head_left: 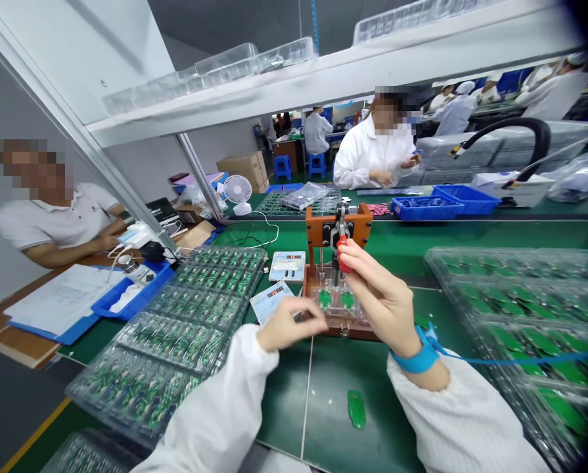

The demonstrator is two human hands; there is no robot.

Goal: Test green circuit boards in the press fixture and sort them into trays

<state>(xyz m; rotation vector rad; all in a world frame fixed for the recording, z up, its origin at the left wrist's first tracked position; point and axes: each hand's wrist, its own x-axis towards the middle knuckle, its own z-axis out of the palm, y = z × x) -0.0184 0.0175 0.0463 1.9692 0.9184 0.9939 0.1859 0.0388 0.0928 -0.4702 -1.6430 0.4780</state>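
My right hand, with a blue wrist strap below it, is closed on the red lever handle of an orange toggle press. Two green pieces sit in the clear fixture under the press's plunger. My left hand hovers at the front left corner of the press base, thumb and fingertips drawn together in a pinch. Anything between those fingertips is too small or blurred to make out. A loose green rounded piece lies on the green mat in front of the press.
Trays of circuit boards stand at left, and clear trays of green pieces at right. Two small boxes with red displays lie left of the press. Blue bins stand behind it. One co-worker sits at left, another works across the bench.
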